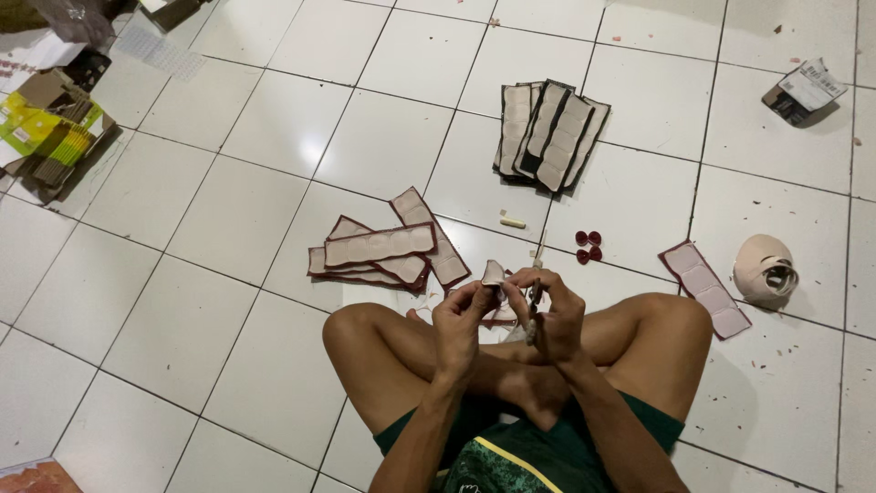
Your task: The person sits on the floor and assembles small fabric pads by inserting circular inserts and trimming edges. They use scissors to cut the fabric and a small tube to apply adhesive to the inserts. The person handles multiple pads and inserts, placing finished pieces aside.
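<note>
Beige strips (379, 245), maroon edges; white floor (228, 228).

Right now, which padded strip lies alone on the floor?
The maroon-edged strip beside the right knee, next to the beige cap; the others lie in overlapping piles.

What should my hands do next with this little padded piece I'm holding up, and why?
Probably bring the thin tool in the right hand onto the edge of the small padded piece that the left hand pinches. The two hands already meet over the crossed legs and the tool sits right beside the piece; what kind of tool it is cannot be made out.
</note>
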Tool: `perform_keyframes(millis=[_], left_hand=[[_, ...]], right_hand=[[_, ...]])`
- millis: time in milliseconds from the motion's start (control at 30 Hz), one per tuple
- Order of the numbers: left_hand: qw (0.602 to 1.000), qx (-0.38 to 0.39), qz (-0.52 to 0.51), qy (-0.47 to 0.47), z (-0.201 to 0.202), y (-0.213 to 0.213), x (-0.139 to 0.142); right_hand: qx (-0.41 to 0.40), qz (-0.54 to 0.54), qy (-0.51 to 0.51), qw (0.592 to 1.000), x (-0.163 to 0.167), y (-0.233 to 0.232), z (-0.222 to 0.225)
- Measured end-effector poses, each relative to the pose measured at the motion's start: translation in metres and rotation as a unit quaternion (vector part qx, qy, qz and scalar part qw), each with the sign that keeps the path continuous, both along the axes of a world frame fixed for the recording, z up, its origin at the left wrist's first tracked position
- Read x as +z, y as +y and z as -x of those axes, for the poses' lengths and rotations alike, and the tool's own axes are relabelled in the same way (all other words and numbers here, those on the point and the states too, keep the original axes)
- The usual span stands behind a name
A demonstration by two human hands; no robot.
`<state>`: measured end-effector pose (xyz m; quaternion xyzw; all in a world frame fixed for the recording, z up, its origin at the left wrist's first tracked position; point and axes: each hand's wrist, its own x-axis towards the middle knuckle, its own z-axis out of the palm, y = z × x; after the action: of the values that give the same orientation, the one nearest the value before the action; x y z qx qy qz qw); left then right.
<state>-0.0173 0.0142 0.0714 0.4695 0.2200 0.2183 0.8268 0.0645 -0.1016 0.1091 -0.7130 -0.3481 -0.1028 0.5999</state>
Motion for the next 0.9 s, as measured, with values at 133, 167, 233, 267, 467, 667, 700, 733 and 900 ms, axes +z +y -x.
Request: perform_keyframes(millis=[133, 167, 233, 267, 467, 667, 700, 733, 900], left_hand=[[0.999, 0.014, -0.037, 0.013, 0.003, -0.001, 0.032], [0.993, 0.035, -0.111, -0.011, 0.008, -0.001, 0.043], [0.961, 0.045, -0.272, -0.030, 0.010, 0.006, 0.065], [0.933, 0.034, -0.357, -0.022, 0.009, 0.011, 0.075], [0.838, -0.039, -0.544, -0.009, 0.013, 0.027, 0.100], [0.798, -0.041, -0.601, -0.017, 0.015, 0.029, 0.088], [0.792, -0.034, -0.609, -0.021, 0.015, 0.029, 0.086], [0.792, -0.033, -0.609, -0.019, 0.015, 0.028, 0.084], [0.793, 0.043, -0.608, 0.008, 0.007, 0.026, 0.078]], right_hand=[[-0.004, 0.035, -0.098, 0.995, 0.006, -0.004, -0.011], [0.000, 0.052, -0.145, 0.988, 0.008, -0.007, -0.014], [0.025, 0.069, -0.171, 0.983, 0.015, -0.013, -0.019], [0.037, 0.077, -0.182, 0.980, 0.018, -0.016, -0.019], [0.091, 0.042, -0.279, 0.955, 0.031, -0.019, -0.024], [0.104, 0.019, -0.246, 0.964, 0.031, -0.018, -0.024], [0.093, 0.017, -0.226, 0.969, 0.030, -0.017, -0.023], [0.082, 0.016, -0.206, 0.975, 0.029, -0.017, -0.020], [0.014, 0.006, 0.015, 1.000, 0.016, -0.016, 0.002]])
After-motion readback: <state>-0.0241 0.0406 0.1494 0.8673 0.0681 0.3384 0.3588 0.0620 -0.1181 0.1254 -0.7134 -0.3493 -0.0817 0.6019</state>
